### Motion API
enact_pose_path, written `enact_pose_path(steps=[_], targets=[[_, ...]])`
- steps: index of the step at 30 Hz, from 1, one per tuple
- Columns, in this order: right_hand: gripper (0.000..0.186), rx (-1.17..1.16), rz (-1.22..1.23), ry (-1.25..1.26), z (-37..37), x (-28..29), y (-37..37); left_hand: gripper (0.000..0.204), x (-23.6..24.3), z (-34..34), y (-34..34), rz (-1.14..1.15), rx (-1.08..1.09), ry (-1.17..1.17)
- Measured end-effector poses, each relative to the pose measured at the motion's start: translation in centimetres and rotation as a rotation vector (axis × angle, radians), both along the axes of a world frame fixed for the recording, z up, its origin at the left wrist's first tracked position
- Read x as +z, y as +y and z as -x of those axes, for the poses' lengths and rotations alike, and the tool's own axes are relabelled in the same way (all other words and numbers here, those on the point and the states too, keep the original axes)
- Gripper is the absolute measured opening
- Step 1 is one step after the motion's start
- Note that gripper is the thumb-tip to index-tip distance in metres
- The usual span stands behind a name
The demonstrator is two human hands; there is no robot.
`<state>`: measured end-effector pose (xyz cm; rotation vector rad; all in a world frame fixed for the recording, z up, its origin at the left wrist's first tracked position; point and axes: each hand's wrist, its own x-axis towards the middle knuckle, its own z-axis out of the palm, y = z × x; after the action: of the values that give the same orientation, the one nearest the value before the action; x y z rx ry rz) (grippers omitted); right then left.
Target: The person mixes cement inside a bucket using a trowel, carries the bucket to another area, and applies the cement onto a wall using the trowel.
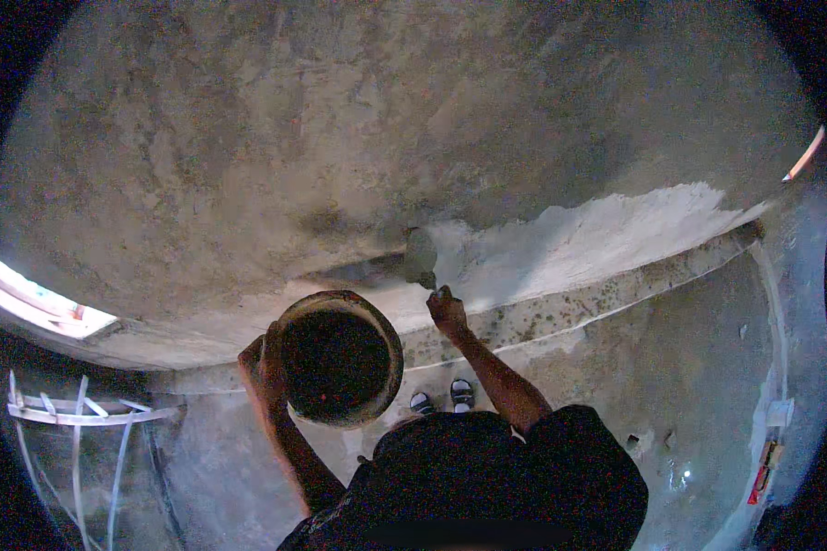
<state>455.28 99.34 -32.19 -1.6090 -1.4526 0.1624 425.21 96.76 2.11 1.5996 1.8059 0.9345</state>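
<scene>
My left hand [263, 367] grips the side of a round bucket [392, 340], its fingers partly hidden by the rim. The bucket is tipped so that its mouth faces up toward me; its inside is too dark to make out what it contains. Ahead of it, my right hand [447, 313] is closed round the handle of a trowel [421, 258]. The trowel's grey blade lies at or against the rough wall [276, 138], by the left end of a pale plaster patch [606, 234]. Whether the blade touches the wall, I cannot tell.
A spotted, pale-edged band [551, 317] runs along the foot of the wall. To the left stands a frame of pale bars [78, 418], below a bright opening [50, 298]. A red object [760, 476] lies at the far right. My sandalled feet [462, 395] are on the grey floor [689, 367].
</scene>
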Motion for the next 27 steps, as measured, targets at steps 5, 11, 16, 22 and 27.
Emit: enact_pose_path(steps=[5,11,16,22,27], targets=[[0.029,-0.161,0.198,0.401,-3.3,4.6,-3.0,0.042,-0.3,-0.5,-0.1,-0.097,-0.006,0.014],[0.047,-0.289,0.210,0.094,-8.1,2.4,1.0,0.043,0.0,-0.3,-0.5,0.004,-0.006,-0.042],[0.033,-0.432,0.343,-0.255,-8.0,-1.9,-3.7,0.043,-0.5,0.2,-0.3,-0.036,-0.023,-0.070],[0.032,-0.190,0.430,0.302,-8.8,-1.8,-8.7,0.035,-0.3,0.5,0.1,-0.093,-0.009,-0.007],[0.031,-0.352,0.209,0.080,-8.5,5.6,-5.0,0.029,1.5,-0.4,-1.3,-0.085,-0.146,-0.017]])
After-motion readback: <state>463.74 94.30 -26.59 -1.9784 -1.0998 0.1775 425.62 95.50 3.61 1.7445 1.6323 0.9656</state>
